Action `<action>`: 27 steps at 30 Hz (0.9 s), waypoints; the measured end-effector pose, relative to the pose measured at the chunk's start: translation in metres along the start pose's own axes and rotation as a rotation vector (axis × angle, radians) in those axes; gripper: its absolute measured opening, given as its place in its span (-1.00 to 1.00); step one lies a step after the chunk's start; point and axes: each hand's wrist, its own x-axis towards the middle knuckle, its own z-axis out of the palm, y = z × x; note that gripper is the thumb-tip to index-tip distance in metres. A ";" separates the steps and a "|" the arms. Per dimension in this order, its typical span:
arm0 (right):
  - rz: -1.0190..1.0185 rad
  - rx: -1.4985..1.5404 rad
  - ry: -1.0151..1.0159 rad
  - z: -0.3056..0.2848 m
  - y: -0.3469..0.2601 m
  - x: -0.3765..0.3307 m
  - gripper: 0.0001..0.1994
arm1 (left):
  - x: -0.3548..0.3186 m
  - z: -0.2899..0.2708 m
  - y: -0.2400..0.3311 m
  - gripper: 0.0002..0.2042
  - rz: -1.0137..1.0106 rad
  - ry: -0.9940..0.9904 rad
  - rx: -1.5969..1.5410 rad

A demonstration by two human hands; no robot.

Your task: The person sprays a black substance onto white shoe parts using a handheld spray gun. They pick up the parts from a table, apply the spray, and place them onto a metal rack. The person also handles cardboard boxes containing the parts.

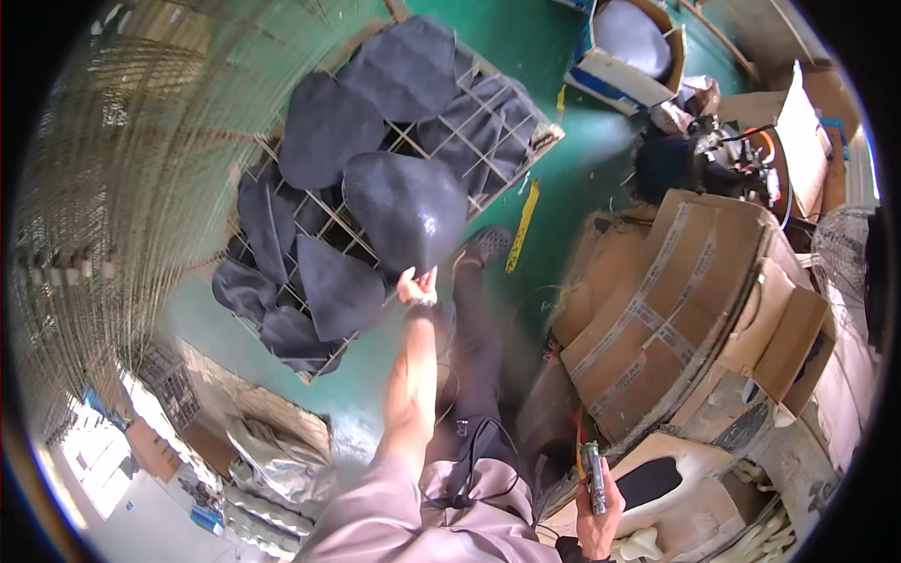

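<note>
My left hand (416, 286) reaches forward, fingers pinching the pointed near edge of a dark grey, smooth, rounded sheet piece (405, 206). That piece rests on a wire-grid rack (488, 103), among several similar dark sheets. A folded-looking sheet (340, 286) lies just left of my left hand, and another rounded sheet (328, 129) lies farther back. Low on the right, my right hand (601, 511) is closed around a small metallic cylindrical tool (593, 474) with a green end. An orange hose or cord runs close beside the tool.
A large taped cardboard sheet (671, 314) covers a bench on the right. An open carton (624, 56) stands at the far right on the green floor (549, 216). Hanging strings (113, 188) fill the left side. My shoe (490, 246) is beside the rack.
</note>
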 end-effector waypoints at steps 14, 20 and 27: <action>0.111 0.075 0.002 0.030 0.009 0.025 -0.48 | 0.090 -0.044 -0.047 -0.74 0.260 0.489 1.025; 0.091 0.128 0.155 0.029 0.030 -0.017 -0.47 | 0.013 0.007 -0.062 -0.58 0.011 0.212 0.493; 0.122 0.201 0.485 0.007 0.084 -0.119 -0.52 | -0.032 -0.007 -0.040 -0.79 -0.175 -0.592 1.259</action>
